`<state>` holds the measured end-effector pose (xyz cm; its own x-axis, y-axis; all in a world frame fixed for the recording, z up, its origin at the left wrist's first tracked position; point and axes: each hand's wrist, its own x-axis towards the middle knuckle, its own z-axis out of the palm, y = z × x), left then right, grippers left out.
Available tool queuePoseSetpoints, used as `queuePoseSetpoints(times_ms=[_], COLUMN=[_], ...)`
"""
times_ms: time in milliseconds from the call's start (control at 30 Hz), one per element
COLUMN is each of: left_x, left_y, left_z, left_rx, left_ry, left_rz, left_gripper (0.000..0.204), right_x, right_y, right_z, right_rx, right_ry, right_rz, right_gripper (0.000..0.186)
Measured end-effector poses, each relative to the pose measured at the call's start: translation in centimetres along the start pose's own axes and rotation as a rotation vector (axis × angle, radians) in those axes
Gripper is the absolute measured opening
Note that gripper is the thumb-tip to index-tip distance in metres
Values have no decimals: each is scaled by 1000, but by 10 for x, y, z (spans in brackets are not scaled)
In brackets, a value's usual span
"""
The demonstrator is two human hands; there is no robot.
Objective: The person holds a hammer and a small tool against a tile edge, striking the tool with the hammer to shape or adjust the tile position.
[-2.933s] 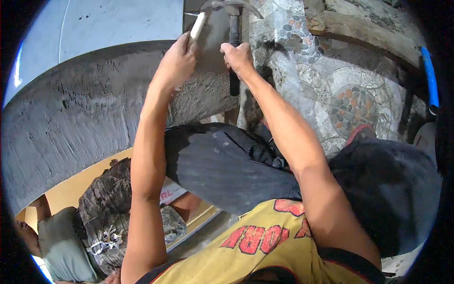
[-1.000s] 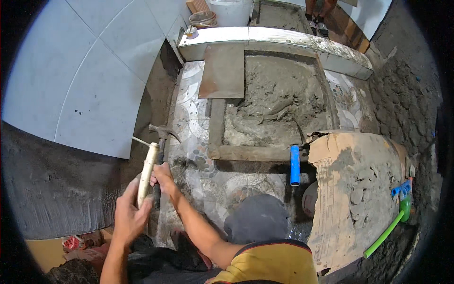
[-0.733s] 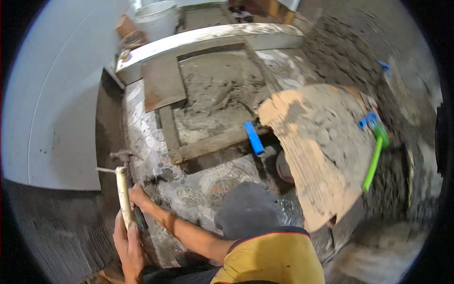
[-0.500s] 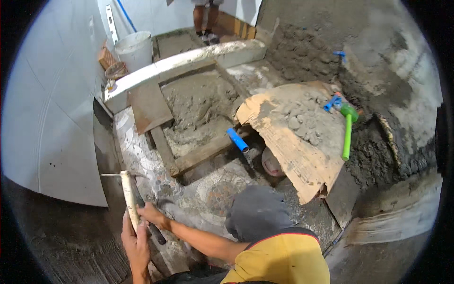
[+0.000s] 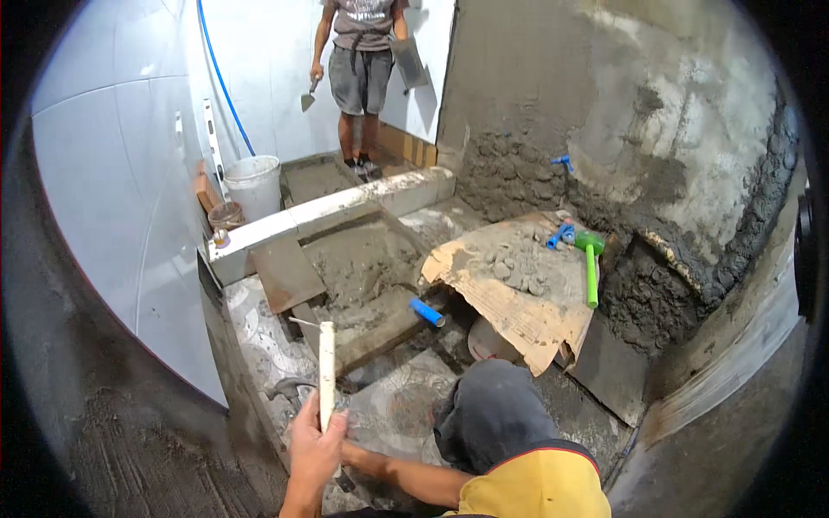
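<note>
My left hand (image 5: 313,440) is wrapped round the lower part of a pale wooden stick (image 5: 327,367), held upright. A thin nail-like metal rod (image 5: 304,322) juts sideways from its top end. Just behind, my right hand (image 5: 351,456) is closed on a hammer with a dark handle; the left hand largely hides it. The metal hammer head (image 5: 292,388) shows left of the stick, over the patterned floor (image 5: 259,324). Whether hammer and stick touch, I cannot tell.
Ahead lies a wooden frame (image 5: 371,347) with wet mortar (image 5: 358,259). Torn cardboard (image 5: 509,315) bears mortar lumps and a green mallet (image 5: 591,268). A blue tube (image 5: 427,312) lies beside it. Beyond a low white ledge (image 5: 345,207) stand a bucket (image 5: 253,186) and a person (image 5: 363,78) with a trowel.
My view has tilted up, so more of the standing person shows. The stick has come more upright and shifted right in view. The hammer head now shows left of it.
</note>
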<state>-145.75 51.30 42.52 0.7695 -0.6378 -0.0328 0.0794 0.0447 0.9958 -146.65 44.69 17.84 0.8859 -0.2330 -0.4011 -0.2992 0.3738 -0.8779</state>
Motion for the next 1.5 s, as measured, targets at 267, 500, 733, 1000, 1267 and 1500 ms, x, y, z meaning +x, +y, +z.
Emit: queuePoseSetpoints(times_ms=[267, 500, 733, 1000, 1267, 1500], left_x=[19, 12, -5, 42, 74, 105], left_y=[-42, -38, -16, 3, -43, -65], left_z=[11, 18, 35, 32, 30, 46], left_rx=[156, 147, 69, 244, 529, 770], left_ry=[-30, -76, -17, 197, 711, 669], left_rz=[134, 74, 0, -4, 57, 130], left_gripper=[55, 57, 57, 62, 59, 39], right_x=[-13, -24, -25, 58, 30, -33], right_y=[-11, -9, -17, -74, -78, -58], right_z=[-7, -10, -11, -22, -84, -161], right_rx=[10, 86, 169, 156, -65, -275], right_ry=[85, 102, 57, 117, -46, -208], right_rz=[-61, -71, -51, -128, -86, -17], right_gripper=[28, 28, 29, 29, 29, 30])
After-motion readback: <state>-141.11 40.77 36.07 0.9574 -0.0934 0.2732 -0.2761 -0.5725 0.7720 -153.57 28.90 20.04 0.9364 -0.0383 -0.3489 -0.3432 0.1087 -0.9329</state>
